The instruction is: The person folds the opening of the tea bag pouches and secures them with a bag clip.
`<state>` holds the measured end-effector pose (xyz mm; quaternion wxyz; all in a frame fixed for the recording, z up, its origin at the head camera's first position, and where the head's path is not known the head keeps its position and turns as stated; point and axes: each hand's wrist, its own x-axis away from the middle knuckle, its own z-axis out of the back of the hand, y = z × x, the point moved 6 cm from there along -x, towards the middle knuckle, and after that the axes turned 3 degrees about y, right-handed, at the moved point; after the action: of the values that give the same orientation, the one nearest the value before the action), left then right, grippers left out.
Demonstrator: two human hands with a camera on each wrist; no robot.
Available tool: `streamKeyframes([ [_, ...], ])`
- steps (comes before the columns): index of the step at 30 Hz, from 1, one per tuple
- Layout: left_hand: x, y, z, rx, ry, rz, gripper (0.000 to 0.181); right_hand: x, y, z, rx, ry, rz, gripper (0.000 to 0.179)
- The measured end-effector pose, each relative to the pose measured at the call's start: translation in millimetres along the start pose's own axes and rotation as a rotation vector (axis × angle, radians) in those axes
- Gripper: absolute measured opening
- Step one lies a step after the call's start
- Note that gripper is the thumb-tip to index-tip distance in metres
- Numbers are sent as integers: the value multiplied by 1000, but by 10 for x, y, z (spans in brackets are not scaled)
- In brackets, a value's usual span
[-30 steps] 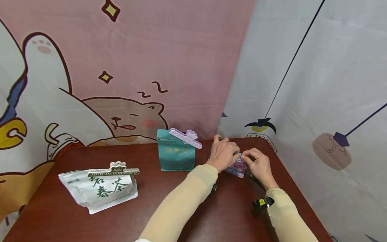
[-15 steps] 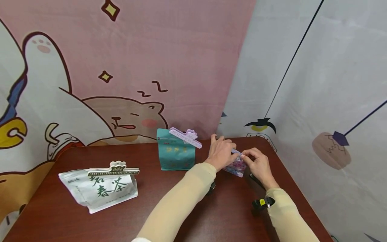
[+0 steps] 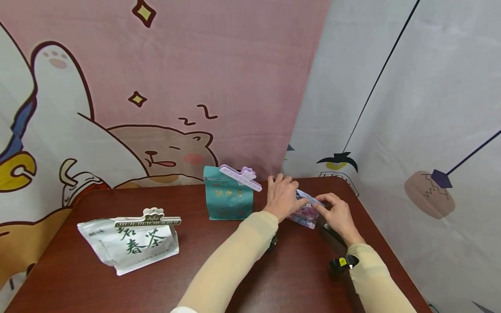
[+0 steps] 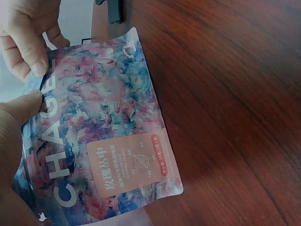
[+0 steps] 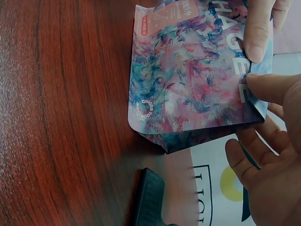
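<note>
A tea pouch (image 4: 101,108) with a pink and blue painted pattern and CHAGEE lettering stands at the table's right rear. My left hand (image 3: 281,196) grips its top edge, the thumb pressed on the front face and the other fingers over the back. At the top's right part, my right hand (image 3: 336,215) pinches the edge between thumb and fingers. A pale bluish strip of the pouch top shows between the hands in the head view. On the table beside my right hand lies a black clip-like piece (image 5: 149,197), partly out of frame in the right wrist view.
A teal pouch (image 3: 228,202) with a lilac clip (image 3: 242,176) stands left of my left hand. Farther left, a white tea bag (image 3: 133,248) with a cream clip (image 3: 150,218) lies on the brown table (image 3: 195,265). Printed cloth (image 3: 242,87) hangs behind.
My left hand has slid slightly left along the pouch top, showing more of the pale strip. My right hand has shifted a little right. The other bags stay put.
</note>
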<state>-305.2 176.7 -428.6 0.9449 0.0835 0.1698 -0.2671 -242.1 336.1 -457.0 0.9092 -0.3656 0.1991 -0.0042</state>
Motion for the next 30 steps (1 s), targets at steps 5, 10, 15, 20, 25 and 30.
streamKeyframes([
  [5,-8,5,4,19,-4,-8,60,0,23,5,0,-19,-13,16],
  [10,-9,3,8,32,-19,-1,60,7,46,18,8,-32,-23,18],
  [15,-4,-1,0,44,-38,8,62,29,74,43,18,-52,-31,22],
  [20,0,-4,0,61,-45,17,61,66,123,75,32,-96,-67,30],
  [25,0,-8,5,73,-47,15,60,99,184,97,46,-134,-111,34],
  [30,-3,-2,8,76,-44,12,60,118,213,116,73,-141,-107,35],
])
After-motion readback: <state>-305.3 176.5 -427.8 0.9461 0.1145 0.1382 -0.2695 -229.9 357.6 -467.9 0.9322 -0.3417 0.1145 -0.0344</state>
